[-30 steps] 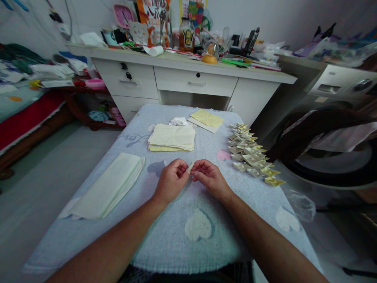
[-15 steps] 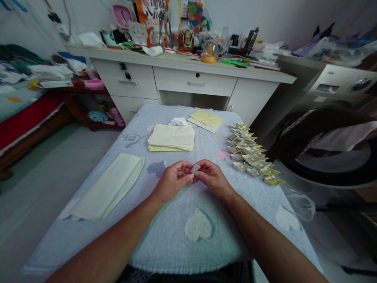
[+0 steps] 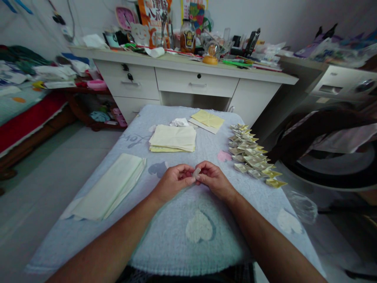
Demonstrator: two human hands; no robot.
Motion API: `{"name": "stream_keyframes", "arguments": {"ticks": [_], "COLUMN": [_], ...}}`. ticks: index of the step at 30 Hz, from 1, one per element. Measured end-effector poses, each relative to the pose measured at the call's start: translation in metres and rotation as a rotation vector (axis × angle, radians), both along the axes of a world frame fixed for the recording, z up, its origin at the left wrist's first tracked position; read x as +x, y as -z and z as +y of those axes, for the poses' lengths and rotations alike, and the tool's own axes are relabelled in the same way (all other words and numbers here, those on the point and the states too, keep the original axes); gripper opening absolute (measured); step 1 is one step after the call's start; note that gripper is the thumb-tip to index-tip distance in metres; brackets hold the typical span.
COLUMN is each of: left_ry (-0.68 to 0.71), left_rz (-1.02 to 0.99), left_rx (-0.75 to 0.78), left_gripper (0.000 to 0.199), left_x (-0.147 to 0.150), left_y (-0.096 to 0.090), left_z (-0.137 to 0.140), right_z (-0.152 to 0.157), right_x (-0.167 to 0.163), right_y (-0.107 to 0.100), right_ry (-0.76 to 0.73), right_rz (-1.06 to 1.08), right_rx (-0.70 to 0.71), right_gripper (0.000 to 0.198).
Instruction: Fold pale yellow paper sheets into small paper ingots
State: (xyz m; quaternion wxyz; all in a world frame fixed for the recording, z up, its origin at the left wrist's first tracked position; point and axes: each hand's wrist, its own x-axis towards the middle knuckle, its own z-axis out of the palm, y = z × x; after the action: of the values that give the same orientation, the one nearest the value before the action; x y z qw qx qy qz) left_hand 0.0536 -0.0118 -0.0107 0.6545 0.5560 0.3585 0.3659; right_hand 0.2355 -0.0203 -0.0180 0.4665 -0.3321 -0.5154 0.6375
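A small folded piece of paper (image 3: 196,172) is pinched between both hands above the middle of the cloth. My left hand (image 3: 176,179) grips its left side with thumb and fingers closed. On the other side, my right hand (image 3: 214,177) pinches it too; fingers hide much of the paper. Rows of folded paper boats (image 3: 250,153), pale and yellow, stand to the right. Beyond my hands lies a stack of cream paper sheets (image 3: 173,136). A long folded bundle of pale paper (image 3: 110,188) rests at the left.
A blue patterned cloth (image 3: 165,243) covers the table. Yellow and white sheets (image 3: 207,119) and a crumpled white tissue (image 3: 179,122) lie at its far side. A cluttered white desk (image 3: 197,86) stands behind, with a washing machine (image 3: 332,84) at the right.
The small paper between my fingers has turned slightly and now shows a narrower face. Both hands stay nearly in place; the whole view has shifted a little.
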Motion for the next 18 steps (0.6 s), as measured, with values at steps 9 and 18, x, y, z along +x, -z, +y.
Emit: {"name": "stream_keyframes", "arguments": {"ticks": [9,18], "left_ry": [0.062,0.094], "left_rz": [-0.153,-0.167], "left_rx": [-0.123,-0.175], "left_gripper": [0.029,0.027], "left_x": [0.0007,0.0001], "left_y": [-0.0025,-0.0037], "left_z": [-0.0001,-0.0009], "right_z": [0.0007,-0.0002], "right_x": [0.0007,0.0016], "right_y": [0.0,-0.0005], "right_ry": [-0.044,-0.067], "right_rz": [0.058,0.075], "right_rx": [-0.075,-0.139], "right_gripper": [0.022,0.024]}}
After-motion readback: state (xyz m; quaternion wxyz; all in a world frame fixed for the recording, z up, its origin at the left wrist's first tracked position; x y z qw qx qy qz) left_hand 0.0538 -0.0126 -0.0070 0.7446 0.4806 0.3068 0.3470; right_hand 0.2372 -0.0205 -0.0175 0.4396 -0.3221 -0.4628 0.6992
